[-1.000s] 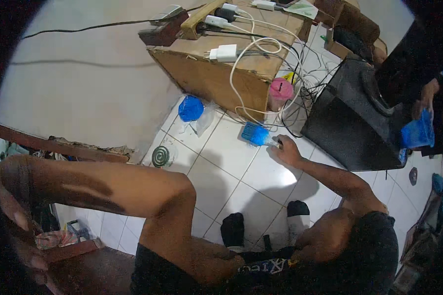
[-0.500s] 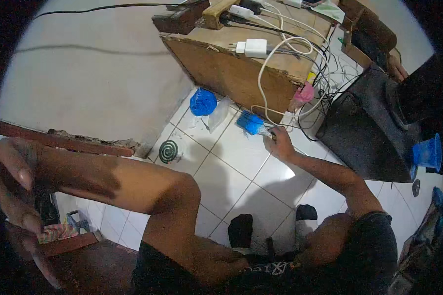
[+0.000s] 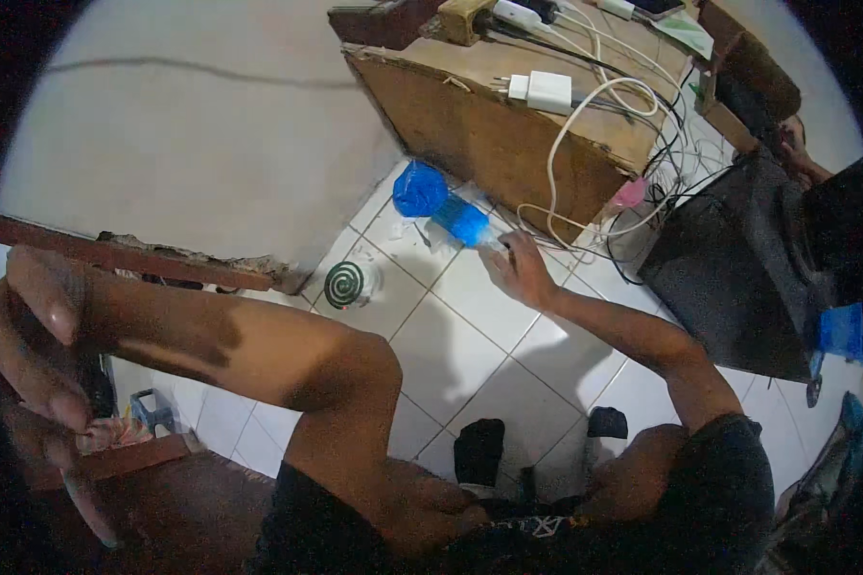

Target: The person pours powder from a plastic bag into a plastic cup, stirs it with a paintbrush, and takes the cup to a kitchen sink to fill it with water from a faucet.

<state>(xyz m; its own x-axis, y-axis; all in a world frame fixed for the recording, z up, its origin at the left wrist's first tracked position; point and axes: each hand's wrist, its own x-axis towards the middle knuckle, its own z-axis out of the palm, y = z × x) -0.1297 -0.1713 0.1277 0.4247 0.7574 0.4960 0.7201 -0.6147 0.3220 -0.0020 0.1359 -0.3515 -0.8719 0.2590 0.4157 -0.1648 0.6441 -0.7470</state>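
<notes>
My right hand [image 3: 520, 273] grips the pale handle of a blue brush [image 3: 460, 220], whose bristles lie beside a blue plastic bag [image 3: 419, 189] on the white tiled floor [image 3: 470, 345], at the foot of the cardboard-coloured box [image 3: 470, 129]. A pale bag lies partly under the brush. A green coil [image 3: 345, 285] rests left of it. At the far left, close to the camera, my left hand [image 3: 48, 355] hangs with its fingers apart and nothing visible in them.
The box top carries chargers [image 3: 547, 91] and tangled cables; a pink object [image 3: 630, 194] sits at its corner. On the right are a black case [image 3: 714, 268], a blue plastic container [image 3: 840, 331] and another person's hand [image 3: 801, 153] by an open carton [image 3: 748, 77]. A wall fills the upper left.
My right hand has moved the brush up and left, from open tiles to the blue bag. The other person's hand no longer holds the blue container, which now sits at the right.
</notes>
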